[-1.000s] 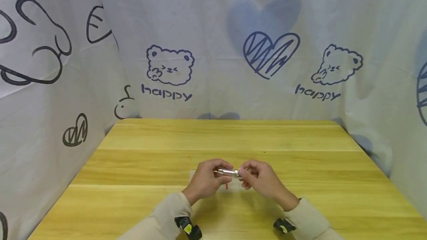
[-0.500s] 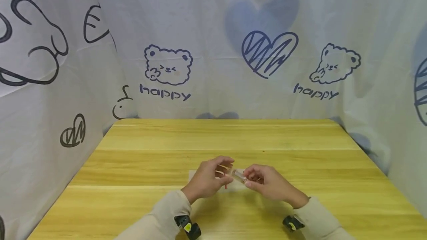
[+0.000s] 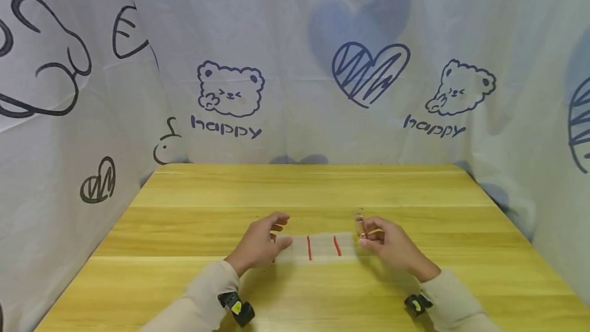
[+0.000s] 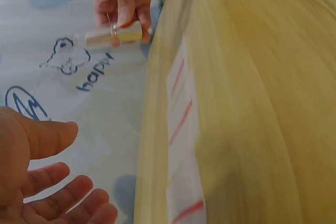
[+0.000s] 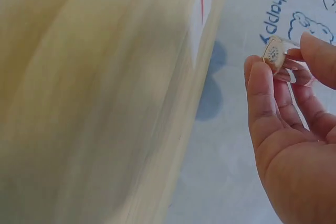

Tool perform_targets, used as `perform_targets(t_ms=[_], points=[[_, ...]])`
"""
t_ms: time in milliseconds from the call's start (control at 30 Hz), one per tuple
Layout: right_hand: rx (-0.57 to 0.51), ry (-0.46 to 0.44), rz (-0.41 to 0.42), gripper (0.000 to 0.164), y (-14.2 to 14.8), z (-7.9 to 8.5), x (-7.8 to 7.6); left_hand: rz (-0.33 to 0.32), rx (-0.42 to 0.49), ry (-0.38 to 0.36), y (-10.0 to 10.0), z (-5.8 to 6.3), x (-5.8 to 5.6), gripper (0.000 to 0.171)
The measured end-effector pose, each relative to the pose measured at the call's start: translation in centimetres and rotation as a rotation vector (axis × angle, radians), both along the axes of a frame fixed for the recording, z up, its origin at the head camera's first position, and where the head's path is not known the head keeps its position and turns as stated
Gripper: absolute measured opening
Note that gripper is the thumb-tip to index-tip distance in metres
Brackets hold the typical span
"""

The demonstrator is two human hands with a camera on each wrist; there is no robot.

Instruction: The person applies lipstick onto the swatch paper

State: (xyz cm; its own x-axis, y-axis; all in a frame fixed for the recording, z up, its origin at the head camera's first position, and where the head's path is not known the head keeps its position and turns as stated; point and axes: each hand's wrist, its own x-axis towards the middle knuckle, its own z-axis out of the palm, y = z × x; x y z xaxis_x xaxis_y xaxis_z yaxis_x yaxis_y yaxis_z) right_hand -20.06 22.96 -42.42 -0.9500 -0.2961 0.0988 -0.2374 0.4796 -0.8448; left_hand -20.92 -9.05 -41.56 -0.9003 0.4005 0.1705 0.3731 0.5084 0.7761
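Note:
My right hand [image 3: 392, 246] pinches a small lipstick-like tube [image 3: 360, 224] between thumb and fingers, a little above the table and near the right end of a white strip. In the left wrist view the tube [image 4: 100, 38] looks clear and pinkish with a gold band around its middle. Its round end [image 5: 273, 55], gold-rimmed with a printed label, faces the right wrist camera. My left hand [image 3: 257, 244] hovers over the strip's left end, thumb and fingers spread with nothing between them. The flat white strip [image 3: 322, 248] has red lines drawn across it; the left hand partly covers one.
The wooden table [image 3: 295, 188] spreads around the strip on all sides. A pale curtain [image 3: 290, 65] printed with bears and hearts hangs behind its far edge, and more curtain stands at the left and right. A black strap device sits on each wrist.
Both hands were together at the tube over the strip. The left hand let go and moved left; the right hand carried the tube right and turned it upright, uncovering the strip's red lines.

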Motion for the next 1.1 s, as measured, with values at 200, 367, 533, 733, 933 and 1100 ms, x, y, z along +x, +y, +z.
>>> perform_targets(t_ms=[200, 367, 533, 733, 933, 1100], points=[[0.061, 0.022, -0.056, 0.020, 0.7, -0.3, -0.3, 0.099, -0.081, 0.015, -1.5, -0.7, 0.0, 0.040], [0.150, 0.076, -0.079, 0.022, 1.3, -0.6, -0.8, 0.137, -0.160, 0.022, -2.5, -1.0, 0.2, 0.041], [0.197, 0.109, -0.091, 0.034, 1.8, -0.8, -1.4, 0.150, -0.215, 0.023, -3.4, -0.9, 0.3, 0.044], [0.296, 0.081, -0.128, 0.034, 2.3, -0.9, -1.9, 0.153, -0.283, 0.003, -4.5, -1.1, 0.5, 0.045], [0.321, 0.072, -0.126, 0.023, 2.5, -0.9, -1.9, 0.146, -0.359, -0.013, -5.2, -1.0, 0.7, 0.049], [0.347, 0.093, -0.131, 0.024, 2.6, -1.0, -2.0, 0.152, -0.385, -0.049, -5.2, -0.8, 1.0, 0.054]])
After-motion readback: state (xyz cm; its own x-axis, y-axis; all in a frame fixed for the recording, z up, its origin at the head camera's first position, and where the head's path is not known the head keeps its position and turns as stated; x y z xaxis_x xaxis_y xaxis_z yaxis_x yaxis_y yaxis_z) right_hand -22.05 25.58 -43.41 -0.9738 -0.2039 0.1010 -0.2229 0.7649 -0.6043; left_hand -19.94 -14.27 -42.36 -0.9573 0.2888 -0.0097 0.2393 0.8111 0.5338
